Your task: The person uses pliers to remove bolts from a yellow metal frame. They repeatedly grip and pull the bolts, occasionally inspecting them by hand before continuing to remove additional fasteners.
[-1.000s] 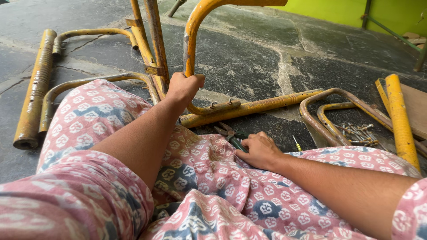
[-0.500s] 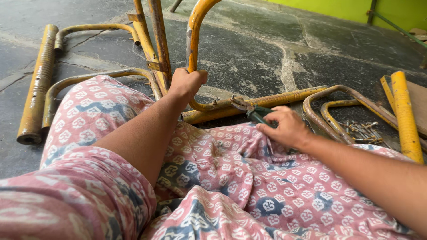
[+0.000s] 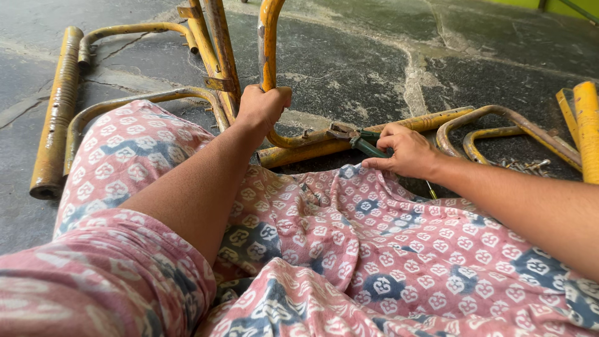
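Pliers (image 3: pixel 359 138) with green handles sit in the right hand (image 3: pixel 409 150), which is closed around the handles; their metal nose points away to the left of that hand and meets a fitting on a rusty yellow tube (image 3: pixel 374 131) lying on the stone floor (image 3: pixel 349 56). The tool's long axis runs roughly along that tube, which stretches from just beneath the left hand across and past the right one. The left hand (image 3: pixel 263 107) is clenched around a curved yellow pipe (image 3: pixel 267 43) that rises upward from the grip, close beside the pliers' nose, so both hands work near the same joint, the right being the nearer to it. Beyond the left hand lie more bent yellow frame pieces (image 3: pixel 125 62); past the right hand sit looped tubes (image 3: pixel 499 125) and scattered small screws (image 3: pixel 524 165). Pink patterned cloth (image 3: pixel 349 249) covers the lap below both forearms.
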